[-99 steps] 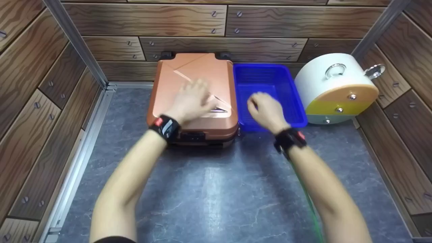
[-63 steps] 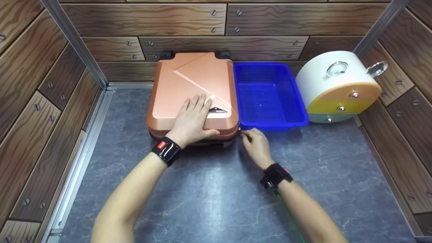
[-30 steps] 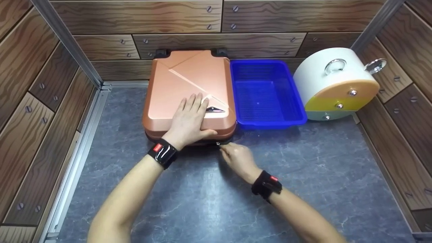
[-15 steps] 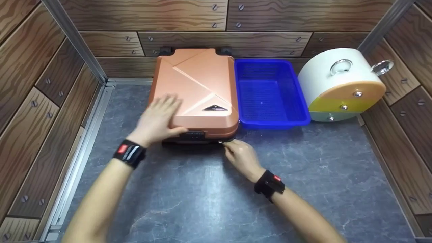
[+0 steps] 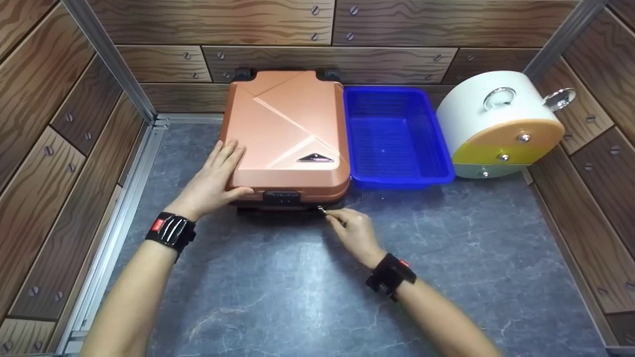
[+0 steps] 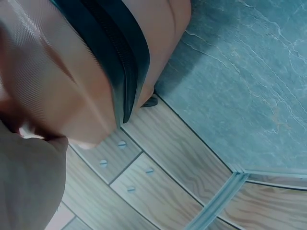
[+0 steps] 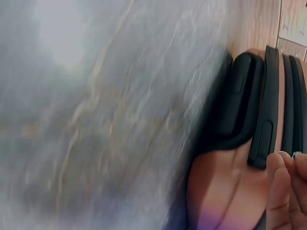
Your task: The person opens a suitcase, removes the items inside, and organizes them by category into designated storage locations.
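The right hand [image 5: 353,229] pinches the small metal zipper pull [image 5: 321,209] at the near edge of the flat copper-coloured hard-shell suitcase [image 5: 285,134], whose near-left corner the open left hand [image 5: 214,176] steadies.

Head view: bright, even overhead light, sharp focus | pale glare patch on grey marbled bench [image 5: 307,277] | soft shadows under suitcase [image 5: 287,134] and forearms | wall lines bow at edges | left wrist view: near shell blurred | right wrist view: heavy motion smear.
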Motion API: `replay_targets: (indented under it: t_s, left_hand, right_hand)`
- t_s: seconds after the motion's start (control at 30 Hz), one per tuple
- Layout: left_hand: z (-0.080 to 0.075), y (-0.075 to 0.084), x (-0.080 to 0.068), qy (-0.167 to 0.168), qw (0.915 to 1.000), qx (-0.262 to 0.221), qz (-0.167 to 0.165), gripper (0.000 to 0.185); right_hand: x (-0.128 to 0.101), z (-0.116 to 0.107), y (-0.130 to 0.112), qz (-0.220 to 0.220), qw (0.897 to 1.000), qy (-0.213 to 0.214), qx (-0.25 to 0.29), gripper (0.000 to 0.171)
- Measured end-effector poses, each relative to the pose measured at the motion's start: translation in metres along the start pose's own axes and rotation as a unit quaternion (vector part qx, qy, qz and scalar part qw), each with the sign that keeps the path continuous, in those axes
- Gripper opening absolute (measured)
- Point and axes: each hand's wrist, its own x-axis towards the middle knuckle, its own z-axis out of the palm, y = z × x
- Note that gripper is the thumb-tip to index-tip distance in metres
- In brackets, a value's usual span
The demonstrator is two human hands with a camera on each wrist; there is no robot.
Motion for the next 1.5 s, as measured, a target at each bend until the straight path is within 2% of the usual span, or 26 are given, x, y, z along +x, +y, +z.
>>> replay_targets:
  t_s: [0.3, 0.7, 0.87, 0.97, 1.03, 1.1, 1.2, 1.27, 1.37, 1.43, 1.5]
  left_hand:
    - [0.0, 0.002, 0.0, -0.006, 1.0, 0.005, -0.003, 0.102]
    - [-0.001, 0.001, -0.001, 0.002, 0.9999, 0.01, 0.0, 0.101]
    - [0.0, -0.001, -0.001, 0.003, 0.9999, 0.009, 0.004, 0.101]
    - [0.0, -0.001, -0.001, 0.004, 0.9999, 0.007, 0.008, 0.101]
    - [0.0, 0.0, 0.0, 0.005, 0.9999, 0.008, 0.008, 0.1]
    - [0.001, 0.0, 0.0, 0.004, 0.9999, 0.009, 0.009, 0.101]
    - [0.002, 0.001, 0.0, 0.001, 0.9999, 0.01, 0.008, 0.101]
    - [0.003, 0.002, 0.0, -0.001, 0.9999, 0.011, 0.008, 0.101]
    - [0.003, 0.003, 0.0, 0.0, 0.9998, 0.016, 0.007, 0.101]
    - [0.002, 0.003, 0.0, 0.002, 0.9998, 0.018, 0.007, 0.101]
    - [0.001, 0.002, 0.001, 0.003, 0.9998, 0.02, 0.007, 0.101]
  right_hand:
    - [0.007, 0.029, -0.021, -0.004, 0.999, -0.035, 0.019, 0.017]
    - [0.022, 0.084, -0.053, -0.03, 0.999, -0.042, 0.008, 0.023]
    - [0.03, 0.102, -0.068, -0.02, 0.998, -0.066, 0.007, 0.023]
    - [0.032, 0.105, -0.072, -0.008, 0.997, -0.078, 0.01, 0.023]
    - [0.031, 0.101, -0.072, -0.008, 0.996, -0.087, 0.009, 0.025]
    - [0.028, 0.092, -0.07, -0.031, 0.995, -0.091, 0.006, 0.027]
    - [0.025, 0.068, -0.066, -0.107, 0.992, -0.074, 0.004, 0.028]
    - [0.028, 0.047, -0.062, -0.171, 0.984, -0.048, 0.005, 0.029]
    - [0.044, 0.013, -0.052, -0.243, 0.97, -0.004, -0.016, 0.038]
    - [0.061, -0.009, -0.043, -0.255, 0.966, 0.006, -0.045, 0.048]
    - [0.079, -0.027, -0.033, -0.243, 0.966, -0.007, -0.086, 0.063]
